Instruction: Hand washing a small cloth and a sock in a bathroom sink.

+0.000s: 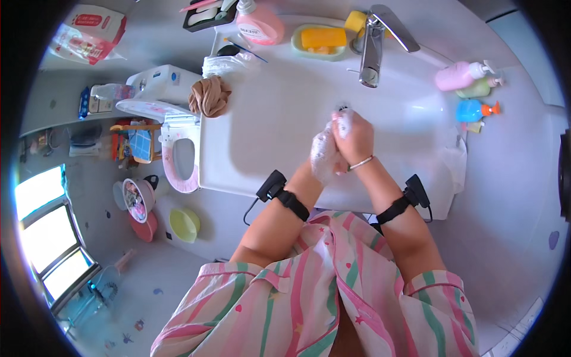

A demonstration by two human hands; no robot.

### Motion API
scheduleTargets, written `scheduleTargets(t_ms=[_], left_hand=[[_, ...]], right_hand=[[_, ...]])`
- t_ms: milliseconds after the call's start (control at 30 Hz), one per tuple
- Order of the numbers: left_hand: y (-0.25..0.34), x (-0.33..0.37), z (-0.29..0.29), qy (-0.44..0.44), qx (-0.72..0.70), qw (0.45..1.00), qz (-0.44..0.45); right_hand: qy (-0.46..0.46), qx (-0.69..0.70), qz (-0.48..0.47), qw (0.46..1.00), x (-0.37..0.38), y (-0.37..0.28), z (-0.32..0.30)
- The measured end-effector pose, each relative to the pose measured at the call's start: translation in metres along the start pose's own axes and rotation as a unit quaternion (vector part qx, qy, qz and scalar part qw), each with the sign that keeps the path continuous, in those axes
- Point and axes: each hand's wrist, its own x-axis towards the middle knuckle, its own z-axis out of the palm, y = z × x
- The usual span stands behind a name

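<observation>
My left hand (324, 156) is coated in white soapy lather. Pressed against it, my right hand (358, 138) is closed round part of it, with lather on its fingers as well. Both are held together over the white sink basin (267, 128), just below the drain (343, 107). Lather and the right hand hide most of my left fingers. A thin bracelet (360, 163) circles my right wrist. Above the hands stands the chrome faucet (372, 56); no water stream shows under its spout.
Behind the basin are a pink pump bottle (260, 24) and a dish with a yellow-orange soap bar (323, 38). More pump bottles (461, 76) stand at right. A crumpled brown cloth (209, 96) lies on the left rim, near a toilet (167, 156). A yellow-green basin (184, 225) sits lower left.
</observation>
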Motion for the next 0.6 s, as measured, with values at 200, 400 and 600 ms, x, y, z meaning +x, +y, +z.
scheduleTargets(t_ms=[200,400,600], left_hand=[[0.006,-0.021,0.032,-0.029,-0.159,0.986,0.043],[0.030,-0.031,0.035,-0.115,0.073,0.990,-0.027],[0.024,-0.045,0.051,-0.027,0.251,0.947,0.198]], right_hand=[[-0.044,-0.036,-0.068,0.996,-0.018,-0.023,-0.002],[0.027,0.011,0.047,0.998,-0.014,0.003,-0.005],[0.008,0.004,0.017,1.000,-0.021,0.018,-0.012]])
